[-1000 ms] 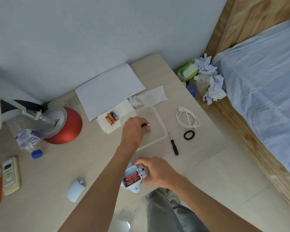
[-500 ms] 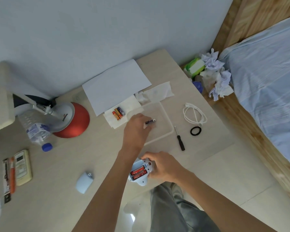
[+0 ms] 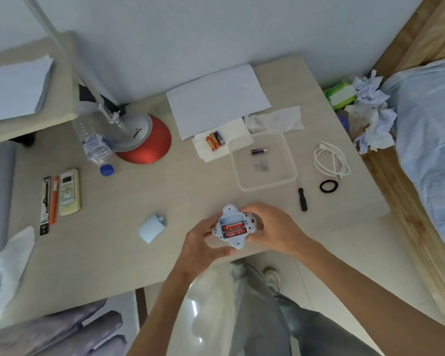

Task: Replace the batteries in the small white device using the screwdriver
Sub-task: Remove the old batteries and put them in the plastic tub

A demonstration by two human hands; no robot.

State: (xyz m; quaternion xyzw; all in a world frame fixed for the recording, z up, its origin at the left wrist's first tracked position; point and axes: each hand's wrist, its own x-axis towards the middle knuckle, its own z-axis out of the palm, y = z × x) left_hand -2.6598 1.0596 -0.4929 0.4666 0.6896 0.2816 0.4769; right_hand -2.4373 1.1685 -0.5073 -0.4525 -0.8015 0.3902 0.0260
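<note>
Left hand point(image 3: 206, 240): fingers curled round the left side of the small white device point(image 3: 233, 225), thumb along its near edge.
Right hand point(image 3: 275, 229): clamped on the device's right side, fingers wrapped over the far edge.
Small white device: held between both hands just above the near edge of the desk point(image 3: 190, 188), battery bay uncovered and facing up.
Red batteries point(image 3: 233, 227): two, lying side by side in the open bay.
Screwdriver point(image 3: 301, 195): black handle, lying flat on the desk, right of the hands and just beside the tray's corner; untouched.
Clear plastic tray point(image 3: 278, 160): on the desk beyond the hands.
Purple battery point(image 3: 259, 151): alone in the tray, near its far side.
Small grey bits point(image 3: 261, 167): middle of the tray; too small to tell what.
Loose batteries point(image 3: 215, 141): three, on a white tissue left of the tray.
Pale cover piece point(image 3: 152, 228): on the desk, left of the hands, apart from them.
White cable point(image 3: 330, 161): coiled, right of the tray.
Black ring point(image 3: 328, 186): just beside the cable's near end.
Remote control point(image 3: 68, 191): far left of the desk.
Red lamp base point(image 3: 149, 142): at the back, touching a tipped water bottle point(image 3: 95, 145).
</note>
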